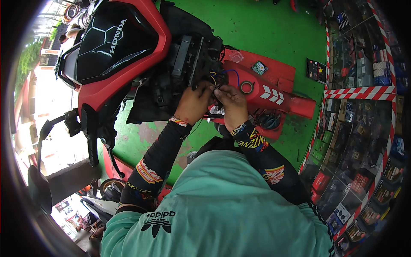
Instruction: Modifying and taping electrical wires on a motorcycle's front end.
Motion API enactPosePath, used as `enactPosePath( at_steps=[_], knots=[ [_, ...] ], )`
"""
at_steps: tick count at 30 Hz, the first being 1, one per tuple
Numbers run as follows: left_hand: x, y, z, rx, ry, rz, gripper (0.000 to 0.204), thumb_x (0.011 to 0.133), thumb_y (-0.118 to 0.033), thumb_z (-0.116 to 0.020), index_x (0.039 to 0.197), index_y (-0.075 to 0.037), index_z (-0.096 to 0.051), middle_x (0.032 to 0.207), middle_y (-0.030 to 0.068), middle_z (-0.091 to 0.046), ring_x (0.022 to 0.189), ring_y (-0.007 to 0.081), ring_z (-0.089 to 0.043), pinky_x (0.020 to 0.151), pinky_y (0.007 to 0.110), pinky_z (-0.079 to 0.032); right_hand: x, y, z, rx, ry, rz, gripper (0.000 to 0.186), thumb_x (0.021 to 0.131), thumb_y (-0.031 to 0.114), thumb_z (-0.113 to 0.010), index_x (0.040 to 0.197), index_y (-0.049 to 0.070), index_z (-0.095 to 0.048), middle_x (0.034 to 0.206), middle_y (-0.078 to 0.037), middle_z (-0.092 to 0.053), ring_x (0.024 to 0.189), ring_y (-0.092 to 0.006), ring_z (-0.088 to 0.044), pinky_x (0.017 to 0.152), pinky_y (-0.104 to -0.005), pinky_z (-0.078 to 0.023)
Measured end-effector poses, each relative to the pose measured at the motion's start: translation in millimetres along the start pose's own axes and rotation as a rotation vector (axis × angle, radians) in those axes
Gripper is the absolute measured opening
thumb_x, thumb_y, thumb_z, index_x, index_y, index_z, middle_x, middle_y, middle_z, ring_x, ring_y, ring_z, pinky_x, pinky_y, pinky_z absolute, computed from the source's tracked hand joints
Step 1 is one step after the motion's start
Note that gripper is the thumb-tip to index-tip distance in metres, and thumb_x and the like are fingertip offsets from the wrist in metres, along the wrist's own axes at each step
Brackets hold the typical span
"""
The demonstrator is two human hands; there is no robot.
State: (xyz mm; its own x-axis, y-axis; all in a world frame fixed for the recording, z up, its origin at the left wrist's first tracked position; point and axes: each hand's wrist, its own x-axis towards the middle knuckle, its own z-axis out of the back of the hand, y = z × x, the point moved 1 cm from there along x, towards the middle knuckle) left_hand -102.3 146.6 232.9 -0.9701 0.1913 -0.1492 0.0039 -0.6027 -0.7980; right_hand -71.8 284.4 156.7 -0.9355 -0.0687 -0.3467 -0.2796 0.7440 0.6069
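Both hands meet at a bundle of thin wires (216,81) beside the opened front of a red and black scooter (165,45). My left hand (192,103) has its fingers pinched on the wires from the left. From the right, my right hand (233,105) closes its thumb and fingers on the same wires. The exact spot they grip is partly hidden by the fingertips. A blue wire (236,75) loops out to the right over a red panel (261,88) with white arrow marks. On that panel lies a roll of tape (247,92).
A small clear packet (259,67) rests on the red platform (280,68), and a dark coiled part (269,121) lies near its front. Glass display shelves (364,85) edged in red-and-white tape line the right. A small box (316,70) stands on the green floor (265,25).
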Motion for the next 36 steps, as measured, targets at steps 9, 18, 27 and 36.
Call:
enactPosePath(
  at_steps=[9, 18, 27, 36],
  knots=[
    [-0.3, -4.2, -4.4, 0.157, -0.060, -0.014, 0.023, 0.099, -0.017, -0.062, 0.108, 0.002, -0.070, 0.090, 0.0218, -0.073, 0.084, 0.0361, -0.074, 0.073, 0.039, -0.057, 4.2, -6.4, 8.2, 0.054, 0.058, 0.037, 0.018, 0.096, -0.004, -0.065, 0.112, 0.002, -0.064, 0.106, -0.006, -0.072, 0.100, -0.0124, -0.068, 0.091, -0.0248, -0.053],
    [3.0, 13.3, -7.8, 0.123, -0.044, -0.016, 0.020, 0.098, -0.010, -0.062, 0.112, 0.001, -0.069, 0.083, 0.0161, -0.074, 0.076, 0.0231, -0.076, 0.067, 0.033, -0.058, 4.1, 0.7, 7.1, -0.021, 0.079, 0.037, 0.020, 0.096, -0.007, -0.063, 0.114, 0.001, -0.062, 0.111, -0.010, -0.072, 0.106, -0.0160, -0.070, 0.095, -0.0253, -0.054],
    [-2.0, 2.5, 1.6, 0.104, 0.034, -0.061, 0.020, 0.099, -0.013, -0.063, 0.111, 0.001, -0.069, 0.083, 0.0159, -0.074, 0.078, 0.0261, -0.076, 0.070, 0.034, -0.058, 6.6, 3.6, 11.0, -0.100, 0.097, 0.038, 0.020, 0.097, -0.006, -0.062, 0.117, -0.002, -0.061, 0.107, -0.010, -0.072, 0.103, -0.0148, -0.070, 0.092, -0.0245, -0.055],
    [-4.9, 2.1, -1.9, 0.199, -0.022, -0.138, 0.017, 0.096, -0.014, -0.065, 0.107, -0.002, -0.069, 0.094, 0.0171, -0.072, 0.082, 0.0373, -0.073, 0.070, 0.040, -0.057, 12.4, 13.4, 17.0, -0.409, 0.193, 0.134, 0.023, 0.097, -0.002, -0.066, 0.119, -0.005, -0.060, 0.102, -0.009, -0.073, 0.092, -0.0133, -0.070, 0.082, -0.0253, -0.055]
  ],
)
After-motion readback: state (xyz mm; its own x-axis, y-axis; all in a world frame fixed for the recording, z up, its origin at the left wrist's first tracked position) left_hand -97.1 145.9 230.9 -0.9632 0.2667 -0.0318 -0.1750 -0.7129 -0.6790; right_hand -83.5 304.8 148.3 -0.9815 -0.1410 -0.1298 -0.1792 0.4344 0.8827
